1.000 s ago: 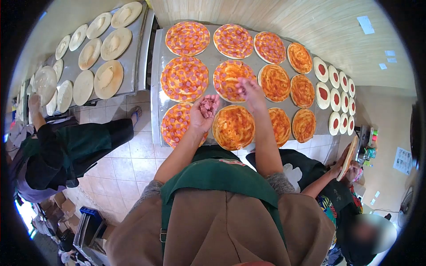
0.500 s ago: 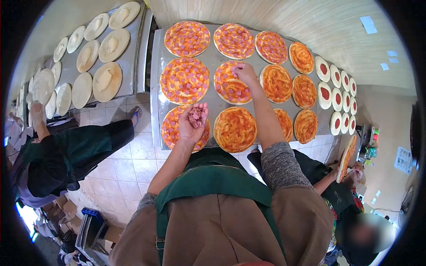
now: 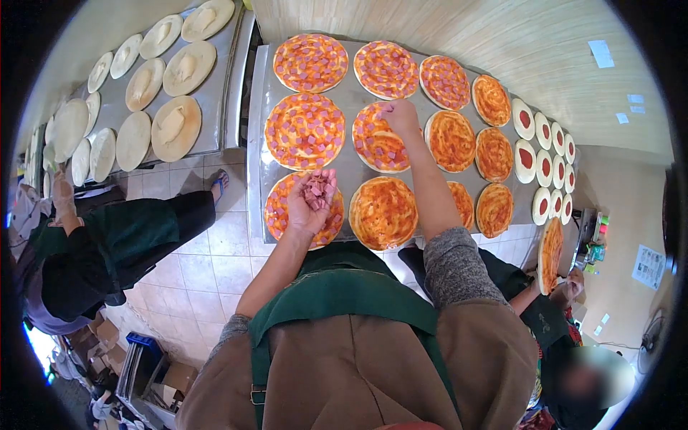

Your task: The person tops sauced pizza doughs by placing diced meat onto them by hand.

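My left hand [image 3: 310, 206] is palm up with curled fingers, cupping a pile of pink meat cubes [image 3: 316, 190] over the nearest-left pizza [image 3: 277, 208]. Over the upper right part of the middle pizza [image 3: 373, 143], my right hand [image 3: 401, 116] has its fingers pinched together; whatever they hold is too small to make out. Meat cubes lie scattered on that middle pizza. A sauced pizza without cubes [image 3: 383, 218] is just below it. The pizza to the left [image 3: 304, 132] carries many cubes.
The metal table [image 3: 344, 107] holds further sauced pizzas and small bases with red centres [image 3: 525, 161]. Dough rounds [image 3: 175, 129] cover another table at left, where a person [image 3: 93, 244] stands. At right another person holds a pizza [image 3: 551, 256]. A wall rises behind the table.
My right hand has moved up over the middle pizza, which shows more cubes. My left hand has shifted left and down. The pizza held by the person at right has tipped more towards view.
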{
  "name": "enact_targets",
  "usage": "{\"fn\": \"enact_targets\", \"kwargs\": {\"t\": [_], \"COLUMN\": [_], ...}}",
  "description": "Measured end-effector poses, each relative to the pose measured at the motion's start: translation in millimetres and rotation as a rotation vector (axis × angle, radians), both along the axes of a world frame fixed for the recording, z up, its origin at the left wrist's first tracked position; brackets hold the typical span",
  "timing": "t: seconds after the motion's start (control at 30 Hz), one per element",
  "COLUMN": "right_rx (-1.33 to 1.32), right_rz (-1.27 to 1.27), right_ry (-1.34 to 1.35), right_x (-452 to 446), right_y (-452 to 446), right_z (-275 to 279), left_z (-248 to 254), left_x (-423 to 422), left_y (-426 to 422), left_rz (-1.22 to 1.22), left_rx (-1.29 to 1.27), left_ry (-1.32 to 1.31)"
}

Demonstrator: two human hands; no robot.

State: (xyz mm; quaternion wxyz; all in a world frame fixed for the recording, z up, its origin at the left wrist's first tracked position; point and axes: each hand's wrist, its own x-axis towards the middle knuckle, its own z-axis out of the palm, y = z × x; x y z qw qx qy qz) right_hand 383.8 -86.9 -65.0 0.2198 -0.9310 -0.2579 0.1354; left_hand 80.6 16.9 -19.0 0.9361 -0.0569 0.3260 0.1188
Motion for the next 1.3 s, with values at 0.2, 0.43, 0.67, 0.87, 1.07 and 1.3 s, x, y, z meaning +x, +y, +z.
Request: {"fn": "enact_targets", "kwargs": {"t": [0.2,0.43,0.67,0.87,1.07,1.3], "right_rx": [0.391,0.556,0.294,0.021,0.293,0.119], "right_rz": [-0.195,-0.216,-0.146,-0.086,-0.325,0.014], "right_ry": [0.426,0.549,0.427,0.036,0.278,0.04], "right_x": [26,29,37,41,36,25], "right_y": [-26,-34,-31,-24,-37,-31], "right_z": [-13,-20,-25,-34,9,-14], "left_z": [0,-2,0,4,4,0], "left_x": [-3,-7,-6,-7,-10,-10], "left_y": [3,4,3,1,4,2], "left_rz": [-0.01,-0.029,-0.016,-0.028,-0.032,-0.043], "left_rx": [0.014,0.045,0.026,0.042,0.046,0.054], "left_ry": [0.011,-0.005,0.003,0.009,0.027,-0.004]}}
